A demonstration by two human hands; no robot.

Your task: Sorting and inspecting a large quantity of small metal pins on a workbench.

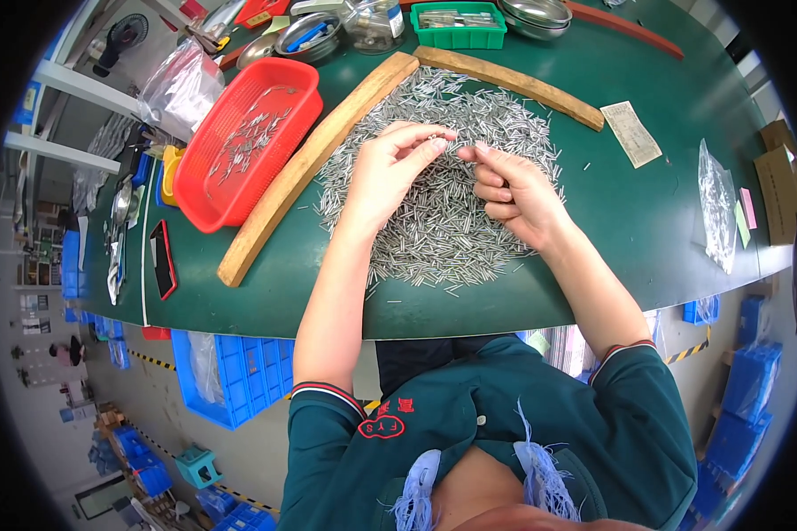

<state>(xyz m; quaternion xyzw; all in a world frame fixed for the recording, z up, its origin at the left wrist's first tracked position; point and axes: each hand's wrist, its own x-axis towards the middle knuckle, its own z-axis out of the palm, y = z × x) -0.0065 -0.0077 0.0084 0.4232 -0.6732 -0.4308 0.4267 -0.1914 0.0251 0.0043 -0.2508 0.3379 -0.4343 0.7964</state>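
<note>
The pins (443, 234) lie in a big pile on the green table (646, 230). The left hand (388, 173) is over them, thumb and finger tips close together. The right hand (524, 190) is just beside it, thumb and finger tips close too, its other fingers curled. I cannot tell if either grips a pin. Two wood bars (319, 168) edge the pins. A red basket (230, 215) sits to the left.

- we see shiny, smooth metal pins (443, 217)
- our wooden bars (319, 166) look matt and grainy
- our red basket (214, 211) is glossy plastic
- our green tabletop (624, 226) looks smooth, faintly glossy
</note>
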